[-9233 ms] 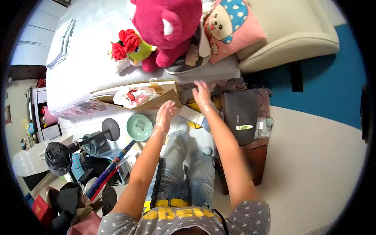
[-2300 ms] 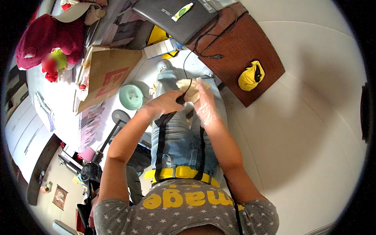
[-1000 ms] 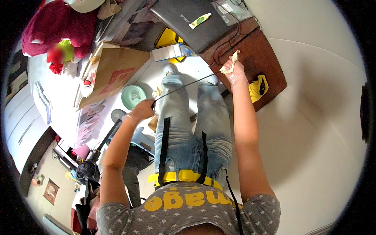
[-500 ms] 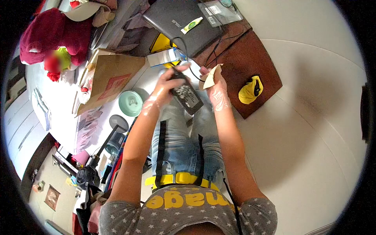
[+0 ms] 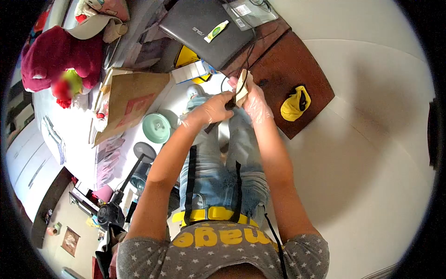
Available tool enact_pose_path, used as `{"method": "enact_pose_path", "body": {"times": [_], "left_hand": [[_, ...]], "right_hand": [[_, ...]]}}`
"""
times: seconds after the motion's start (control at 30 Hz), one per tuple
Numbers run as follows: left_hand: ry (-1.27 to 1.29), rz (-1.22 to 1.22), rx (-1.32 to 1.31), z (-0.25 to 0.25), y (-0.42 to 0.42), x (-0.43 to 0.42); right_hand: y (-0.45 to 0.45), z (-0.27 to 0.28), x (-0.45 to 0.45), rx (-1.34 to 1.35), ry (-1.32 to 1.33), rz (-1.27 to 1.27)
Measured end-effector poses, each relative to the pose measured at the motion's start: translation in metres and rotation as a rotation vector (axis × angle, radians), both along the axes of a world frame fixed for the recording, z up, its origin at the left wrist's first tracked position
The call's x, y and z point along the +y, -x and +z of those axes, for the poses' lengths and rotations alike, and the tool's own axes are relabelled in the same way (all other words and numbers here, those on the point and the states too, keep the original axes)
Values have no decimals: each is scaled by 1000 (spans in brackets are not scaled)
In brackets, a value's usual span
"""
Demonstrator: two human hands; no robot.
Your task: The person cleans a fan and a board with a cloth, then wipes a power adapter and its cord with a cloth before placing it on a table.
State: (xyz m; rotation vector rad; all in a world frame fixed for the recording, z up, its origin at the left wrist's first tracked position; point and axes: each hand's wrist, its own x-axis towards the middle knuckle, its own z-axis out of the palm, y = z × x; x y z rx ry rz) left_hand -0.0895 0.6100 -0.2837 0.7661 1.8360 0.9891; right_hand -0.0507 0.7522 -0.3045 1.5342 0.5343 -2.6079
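Note:
My left hand [image 5: 213, 109], in a clear plastic glove, is closed around a black power adapter [image 5: 211, 127]. The hand covers most of the adapter, and only a dark strip shows below it. My right hand [image 5: 254, 101], also gloved, grips a folded beige cloth or paper piece [image 5: 241, 87]. The two hands are close together, with the left fingertips beside the beige piece. A black cable [image 5: 246, 63] runs from between the hands up toward the laptop.
A closed black laptop [image 5: 204, 35] with a yellow-green tube [image 5: 216, 31] on it rests on the brown table [image 5: 283, 60]. A yellow cloth item [image 5: 296, 104] lies near the table's corner. At left are a cardboard box [image 5: 134, 100], a mint-green basin [image 5: 156, 128] and a small fan [image 5: 110, 214].
The adapter has turned from its broad labelled face to mostly hidden under my left hand. My left hand has moved right and closer to my right hand and the beige piece.

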Motion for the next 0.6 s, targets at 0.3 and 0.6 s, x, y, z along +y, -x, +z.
{"method": "enact_pose_path", "body": {"times": [0.3,0.6], "left_hand": [[48,-3,-28,3,-13,1],[13,328,-418,0,-7,10]], "right_hand": [[38,-70,87,-139,-113,186],[13,-59,113,-378,-394,-93]]}}
